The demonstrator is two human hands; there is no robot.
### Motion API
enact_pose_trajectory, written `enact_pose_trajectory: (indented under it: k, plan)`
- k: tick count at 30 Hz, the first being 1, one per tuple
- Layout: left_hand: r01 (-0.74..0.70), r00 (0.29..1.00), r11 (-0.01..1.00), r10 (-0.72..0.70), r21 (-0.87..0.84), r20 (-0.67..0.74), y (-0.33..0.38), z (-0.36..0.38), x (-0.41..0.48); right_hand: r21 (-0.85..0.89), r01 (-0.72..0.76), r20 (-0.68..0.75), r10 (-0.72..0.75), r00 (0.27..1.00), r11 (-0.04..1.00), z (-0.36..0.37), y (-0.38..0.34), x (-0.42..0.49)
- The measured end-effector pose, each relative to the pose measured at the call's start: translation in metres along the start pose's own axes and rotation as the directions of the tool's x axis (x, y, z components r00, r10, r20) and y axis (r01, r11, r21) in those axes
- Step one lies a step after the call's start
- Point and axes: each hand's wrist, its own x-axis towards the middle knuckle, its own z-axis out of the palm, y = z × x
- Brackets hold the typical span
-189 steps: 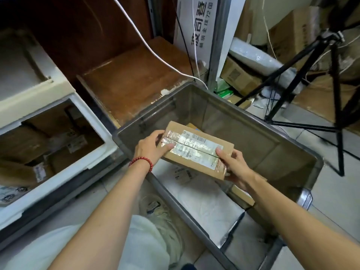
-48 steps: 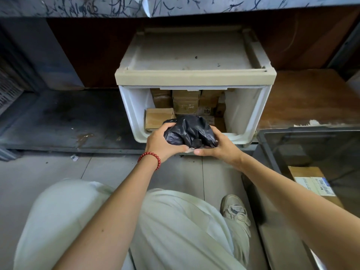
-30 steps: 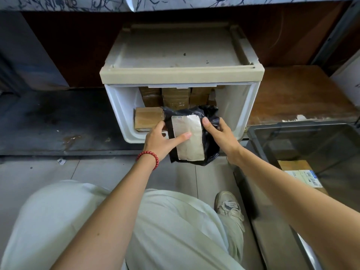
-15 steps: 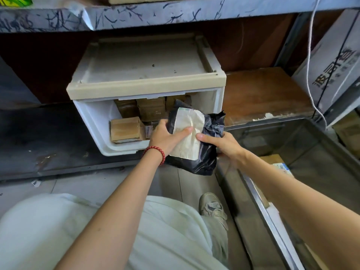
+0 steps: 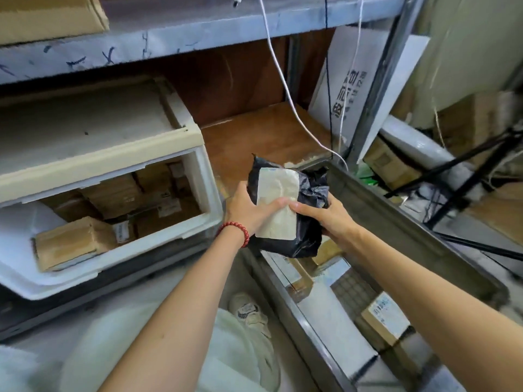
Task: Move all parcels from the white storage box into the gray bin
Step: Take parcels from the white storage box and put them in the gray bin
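Observation:
I hold a black plastic parcel (image 5: 307, 193) with a pale label on its front, above the near left corner of the gray bin (image 5: 396, 222). My left hand (image 5: 249, 210) grips its left side, thumb across the label. My right hand (image 5: 328, 213) holds its right side from below. The white storage box (image 5: 201, 176) stands to the left with its front open. Several brown cardboard parcels (image 5: 73, 241) lie inside it. The bin holds several parcels, among them a small brown box (image 5: 385, 318) and a white flat one (image 5: 331, 315).
A shelf board (image 5: 198, 26) runs overhead, with white and black cables (image 5: 283, 80) hanging down behind the bin. A black tripod (image 5: 464, 176) and cardboard boxes stand at the right. My knee and shoe (image 5: 249, 309) are on the floor between box and bin.
Both hands have carried the black parcel right, away from the white box's opening and over the gray bin's corner. My view has swung right with it.

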Motion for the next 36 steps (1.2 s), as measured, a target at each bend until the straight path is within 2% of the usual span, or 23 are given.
enact_pose_trajectory:
  k: [4, 10, 14, 19, 23, 28, 33, 36]
  plan:
    - [-0.003, 0.996, 0.999, -0.001, 0.04, 0.092, 0.008, 0.041, 0.007, 0.056, -0.037, -0.104, 0.043, 0.994, 0.998, -0.039, 0.021, -0.006]
    - [0.03, 0.984, 1.0, -0.03, 0.005, 0.176, 0.004, 0.091, 0.004, 0.108, -0.04, -0.289, 0.07, 0.955, 0.993, -0.072, 0.063, -0.007]
    - [-0.034, 0.968, 0.997, 0.014, 0.076, 0.249, 0.001, 0.122, 0.009, 0.113, -0.074, -0.438, 0.117, 0.891, 0.991, -0.083, 0.092, -0.012]
    - [-0.065, 0.926, 0.981, -0.009, 0.183, 0.377, -0.008, 0.162, 0.016, 0.136, -0.152, -0.584, 0.203, 0.786, 0.979, -0.087, 0.125, -0.02]
    - [-0.089, 0.848, 0.977, -0.029, 0.196, 0.529, -0.016, 0.188, 0.022, 0.18, -0.237, -0.639, 0.297, 0.709, 0.955, -0.093, 0.151, -0.024]
    - [-0.124, 0.753, 0.958, -0.078, 0.258, 0.653, -0.026, 0.222, 0.025, 0.266, -0.348, -0.699, 0.429, 0.572, 0.899, -0.101, 0.191, -0.024]
    - [-0.077, 0.719, 0.956, -0.143, 0.283, 0.68, -0.039, 0.246, 0.028, 0.301, -0.405, -0.685, 0.491, 0.538, 0.863, -0.108, 0.211, -0.019]
    - [-0.115, 0.725, 0.953, -0.114, 0.282, 0.679, -0.041, 0.257, 0.032, 0.321, -0.422, -0.699, 0.513, 0.498, 0.848, -0.111, 0.215, -0.014]
